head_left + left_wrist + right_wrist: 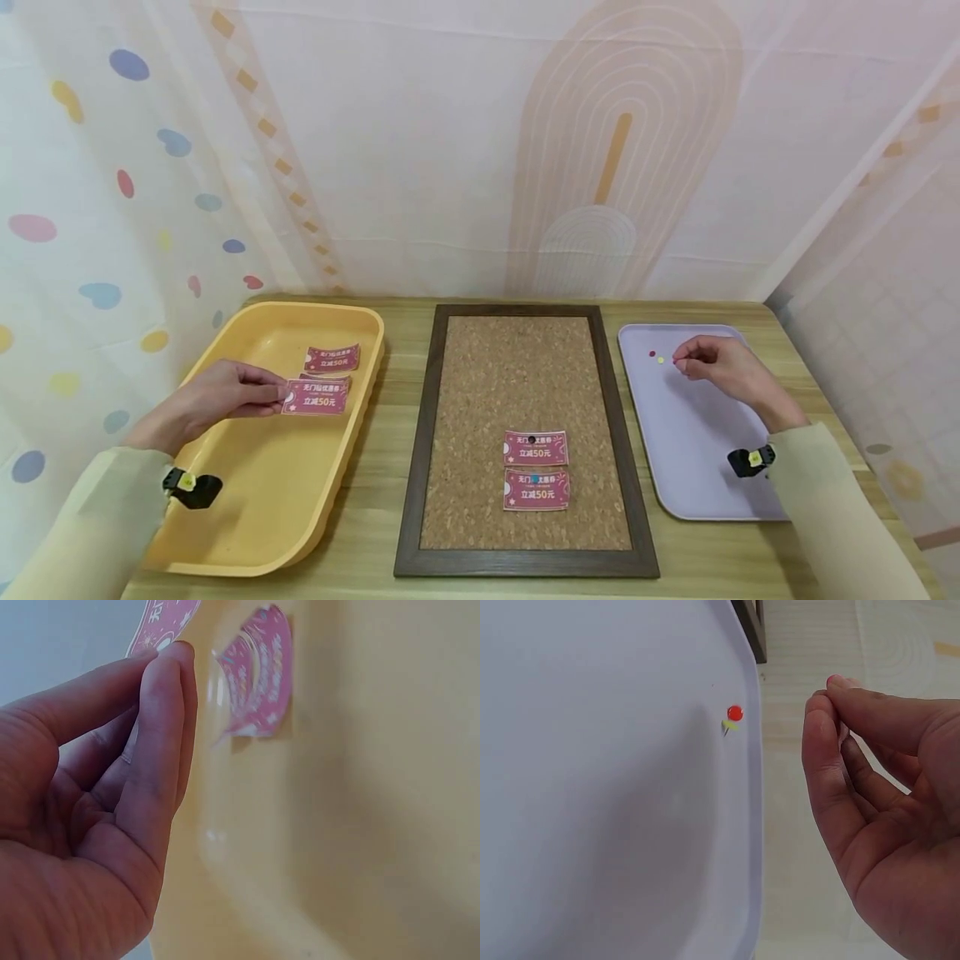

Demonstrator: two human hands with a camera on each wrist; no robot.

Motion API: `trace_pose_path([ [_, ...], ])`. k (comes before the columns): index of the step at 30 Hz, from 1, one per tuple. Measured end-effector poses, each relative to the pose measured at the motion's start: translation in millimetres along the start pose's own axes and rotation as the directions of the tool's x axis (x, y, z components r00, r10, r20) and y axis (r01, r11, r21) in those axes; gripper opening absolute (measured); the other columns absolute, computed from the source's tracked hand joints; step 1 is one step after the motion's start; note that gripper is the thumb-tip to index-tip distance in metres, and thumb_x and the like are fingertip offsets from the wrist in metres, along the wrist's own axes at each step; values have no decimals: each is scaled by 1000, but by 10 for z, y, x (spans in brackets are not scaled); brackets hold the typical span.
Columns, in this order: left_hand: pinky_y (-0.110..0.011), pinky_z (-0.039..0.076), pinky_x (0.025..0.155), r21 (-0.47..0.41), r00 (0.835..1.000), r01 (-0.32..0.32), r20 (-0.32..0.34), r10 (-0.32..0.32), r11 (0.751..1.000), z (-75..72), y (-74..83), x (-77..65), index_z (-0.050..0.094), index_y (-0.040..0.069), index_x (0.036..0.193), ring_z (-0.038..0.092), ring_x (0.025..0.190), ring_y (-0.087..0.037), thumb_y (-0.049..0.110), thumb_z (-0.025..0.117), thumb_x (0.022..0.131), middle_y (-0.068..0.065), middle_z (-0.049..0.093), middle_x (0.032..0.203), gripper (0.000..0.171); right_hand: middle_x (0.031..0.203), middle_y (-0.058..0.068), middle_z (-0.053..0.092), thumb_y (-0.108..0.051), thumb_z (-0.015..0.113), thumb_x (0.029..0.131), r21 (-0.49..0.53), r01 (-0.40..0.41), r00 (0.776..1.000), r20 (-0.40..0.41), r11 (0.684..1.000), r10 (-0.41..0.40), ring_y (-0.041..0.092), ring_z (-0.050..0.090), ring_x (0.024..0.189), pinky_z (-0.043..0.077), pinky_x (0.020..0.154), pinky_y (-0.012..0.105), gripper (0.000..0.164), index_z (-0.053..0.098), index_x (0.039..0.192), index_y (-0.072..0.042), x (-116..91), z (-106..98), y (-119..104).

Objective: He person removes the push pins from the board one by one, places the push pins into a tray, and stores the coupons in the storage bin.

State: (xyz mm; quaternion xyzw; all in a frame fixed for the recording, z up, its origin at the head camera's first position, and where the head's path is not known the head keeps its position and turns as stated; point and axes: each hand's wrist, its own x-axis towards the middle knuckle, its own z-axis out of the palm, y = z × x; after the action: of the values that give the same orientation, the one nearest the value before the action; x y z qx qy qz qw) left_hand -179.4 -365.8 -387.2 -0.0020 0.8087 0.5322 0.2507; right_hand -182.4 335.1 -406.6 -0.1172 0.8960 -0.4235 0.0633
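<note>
My left hand [228,392] pinches a pink paper coupon [315,398] by its left edge, raised over the yellow tray [255,492]. Behind it, further coupons [332,358] lie at the tray's far right; two overlap in the left wrist view. Over the lilac tray [705,467], my right hand [723,367] holds a pushpin with a pink head [832,680] between thumb and fingertips; its point is hidden. A red pushpin [735,712] and a yellow pushpin [730,725] lie close together on that tray.
Between the trays lies a cork board [517,375] in a dark wooden frame. Two coupons are fixed low on it, the upper with a black pushpin [532,439], the lower with a blue pushpin [534,479]. A patterned curtain [420,150] hangs behind the wooden table [360,533].
</note>
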Motion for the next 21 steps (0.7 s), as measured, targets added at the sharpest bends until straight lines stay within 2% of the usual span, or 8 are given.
trace_pose_path([
  [6, -32, 60, 82, -21, 999, 38, 24, -37, 999, -60, -76, 18, 62, -23, 120, 73, 85, -12, -3, 58, 102, -8, 75, 98, 27, 93, 16, 69, 2, 68, 97, 7, -30, 999, 22, 1000, 30, 9, 59, 78, 53, 71, 27, 12, 68, 106, 9, 19, -16, 57],
  [14, -32, 61, 81, 65, 995, 94, 31, -96, 993, -109, -171, 69, 63, -21, 121, 71, 85, -12, 2, 62, 102, -7, 74, 101, 30, 91, 10, 68, 5, 67, 96, -4, -96, 994, 43, 995, 96, 9, 59, 79, 55, 71, 25, 11, 68, 106, 9, 67, 0, 175],
  [21, -30, 61, 77, 96, 993, 106, 44, -111, 990, -125, -233, 105, 65, -20, 118, 70, 82, -12, 2, 64, 101, -8, 74, 98, 28, 91, 8, 67, 2, 67, 97, -59, -93, 994, 55, 994, 96, 11, 56, 79, 52, 68, 23, 10, 69, 104, 8, 98, 8, 236],
])
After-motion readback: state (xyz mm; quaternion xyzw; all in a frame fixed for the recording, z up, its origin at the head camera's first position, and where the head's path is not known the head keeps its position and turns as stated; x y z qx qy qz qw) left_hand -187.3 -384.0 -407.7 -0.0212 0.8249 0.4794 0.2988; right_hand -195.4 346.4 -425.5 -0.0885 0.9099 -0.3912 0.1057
